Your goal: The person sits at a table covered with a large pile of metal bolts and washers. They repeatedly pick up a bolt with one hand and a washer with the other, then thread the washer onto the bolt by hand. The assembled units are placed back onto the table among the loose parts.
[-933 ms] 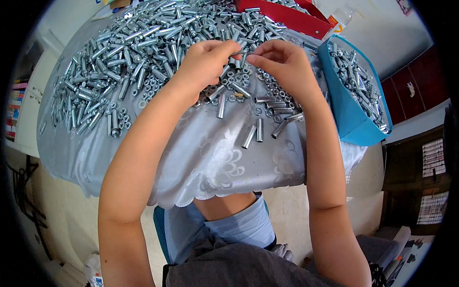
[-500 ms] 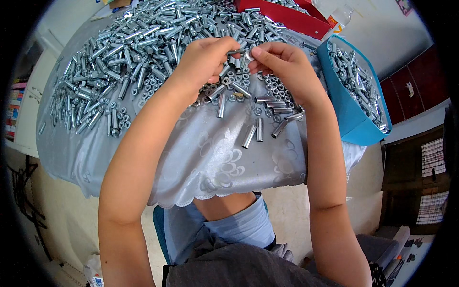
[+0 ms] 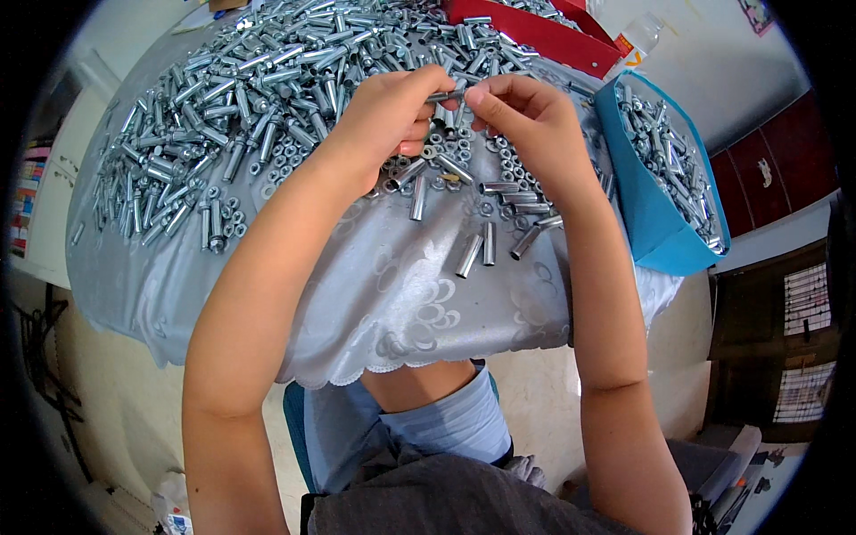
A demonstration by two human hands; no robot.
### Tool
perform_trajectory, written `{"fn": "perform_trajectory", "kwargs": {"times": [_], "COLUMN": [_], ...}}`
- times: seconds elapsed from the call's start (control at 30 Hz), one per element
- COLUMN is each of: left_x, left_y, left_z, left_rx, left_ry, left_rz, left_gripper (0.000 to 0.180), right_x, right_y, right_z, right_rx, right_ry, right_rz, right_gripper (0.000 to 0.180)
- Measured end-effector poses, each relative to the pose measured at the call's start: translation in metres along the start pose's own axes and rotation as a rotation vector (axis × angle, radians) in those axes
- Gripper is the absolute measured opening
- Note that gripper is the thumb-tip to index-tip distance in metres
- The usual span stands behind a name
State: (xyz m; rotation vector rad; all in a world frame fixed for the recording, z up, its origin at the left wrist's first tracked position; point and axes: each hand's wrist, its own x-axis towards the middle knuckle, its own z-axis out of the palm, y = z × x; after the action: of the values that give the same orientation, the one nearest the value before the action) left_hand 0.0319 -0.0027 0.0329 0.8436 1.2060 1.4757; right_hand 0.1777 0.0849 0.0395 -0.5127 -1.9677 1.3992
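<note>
My left hand (image 3: 383, 116) is closed in a pinch around a thin metal bolt (image 3: 448, 95), which points to the right. At its other end the thumb and fingers of my right hand (image 3: 526, 111) are pressed together, covering the tip and whatever small piece sits there. Under both hands lie loose hex nuts (image 3: 506, 165) and short shiny metal sleeves (image 3: 418, 198). A pair of sleeves (image 3: 489, 244) lies closer to the table's front edge. The large heap of sleeve anchor bolts (image 3: 259, 80) spreads beyond and left of my left hand.
A blue fabric bin (image 3: 664, 241) filled with anchor bolts stands at the right table edge. Behind it are a red box (image 3: 544, 40) holding more metal pieces and a clear bottle (image 3: 637, 37). A silvery patterned cloth (image 3: 419, 303) covers the table and hangs over its front.
My right fingertips have closed over the bolt's end; the round washer that showed between them is now hidden. My left hand keeps its pinch on the bolt.
</note>
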Motion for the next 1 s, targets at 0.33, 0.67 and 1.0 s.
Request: {"fn": "perform_trajectory", "kwargs": {"times": [0.33,0.67,1.0], "left_x": [0.002,-0.001,0.000], "left_y": [-0.004,0.001,-0.001], "left_z": [-0.003,0.002,0.001], "left_rx": [0.022,-0.041,0.023], "left_ry": [-0.021,-0.041,0.007], "left_rz": [-0.024,-0.012,-0.025], "left_gripper": [0.025,0.025,0.027], "right_x": [0.001,0.004,0.004], "right_y": [0.009,0.014,0.038], "right_z": [0.003,-0.013,-0.015], "right_rx": [-0.064,-0.393,-0.988], "right_ry": [0.008,0.142,0.074], "right_rz": [-0.125,-0.146,-0.246], "right_gripper": [0.018,0.019,0.015]}}
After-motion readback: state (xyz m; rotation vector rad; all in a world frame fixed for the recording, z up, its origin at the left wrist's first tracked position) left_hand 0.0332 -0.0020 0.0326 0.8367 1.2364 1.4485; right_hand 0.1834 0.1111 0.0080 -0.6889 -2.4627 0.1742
